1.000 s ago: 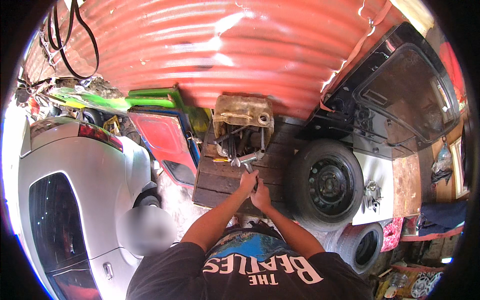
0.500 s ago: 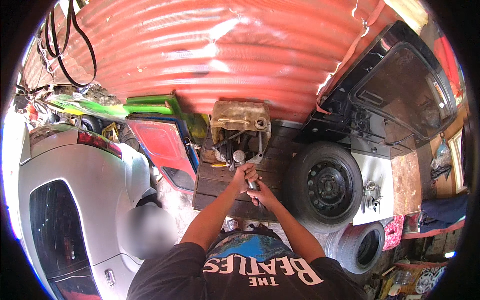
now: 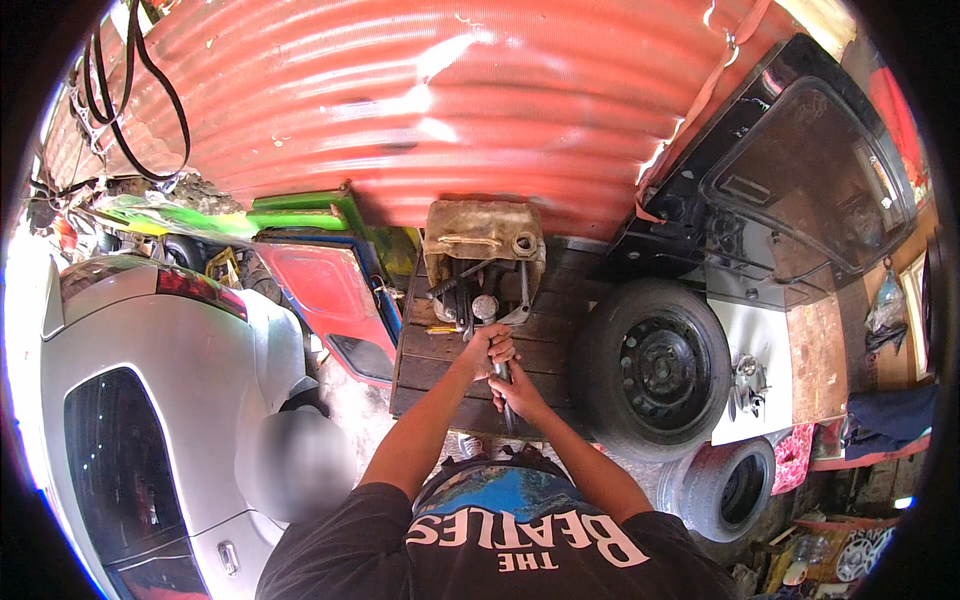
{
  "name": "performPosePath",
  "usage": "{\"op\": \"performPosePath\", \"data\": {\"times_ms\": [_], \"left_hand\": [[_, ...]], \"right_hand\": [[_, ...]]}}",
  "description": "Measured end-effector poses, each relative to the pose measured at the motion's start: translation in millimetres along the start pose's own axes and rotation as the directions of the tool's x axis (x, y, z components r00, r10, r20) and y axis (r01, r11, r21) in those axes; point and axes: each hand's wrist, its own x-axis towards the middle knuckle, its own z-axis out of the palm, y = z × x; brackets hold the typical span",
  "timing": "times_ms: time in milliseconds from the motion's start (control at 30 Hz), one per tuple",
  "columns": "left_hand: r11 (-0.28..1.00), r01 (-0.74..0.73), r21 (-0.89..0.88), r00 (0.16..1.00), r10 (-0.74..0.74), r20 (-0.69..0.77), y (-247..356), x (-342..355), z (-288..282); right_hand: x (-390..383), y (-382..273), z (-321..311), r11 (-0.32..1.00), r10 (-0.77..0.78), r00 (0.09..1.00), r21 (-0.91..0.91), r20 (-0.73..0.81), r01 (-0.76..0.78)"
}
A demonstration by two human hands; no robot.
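Item: metal tool (image 3: 503, 385), gripped by left hand (image 3: 490, 348) and right hand (image 3: 518, 392) (fingers closed), now drawn nearer over wooden desk (image 3: 430, 360).

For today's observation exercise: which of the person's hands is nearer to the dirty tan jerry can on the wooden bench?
Left. The left hand grips a tool just below the jerry can; the right hand holds lower on the tool, farther away.

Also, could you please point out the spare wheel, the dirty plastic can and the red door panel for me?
spare wheel (image 3: 655, 368), head view, on the black steel rim.
dirty plastic can (image 3: 478, 230), head view, on its top face.
red door panel (image 3: 325, 290), head view, on its red surface.
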Motion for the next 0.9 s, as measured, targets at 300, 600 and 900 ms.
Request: {"op": "performPosePath", "data": {"times_ms": [300,600,900], "left_hand": [[0.979,0.001,0.201,0.999,0.010,-0.052,7.6,-4.1,8.0],[0.997,0.075,-0.011,0.997,-0.075,-0.024,3.8,-2.4,3.7],[1.000,0.021,0.001,0.960,-0.020,-0.281,12.8,12.1,9.9]], "right_hand": [[9.9,22.9,-7.1,0.986,-0.160,0.987,-0.049,0.012,0.160],[-5.4,1.1,14.1,0.983,0.014,1.000,0.183,-0.004,-0.013],[18.2,-8.0,12.7,0.992,0.032,0.994,0.128,-0.109,-0.018]]}}
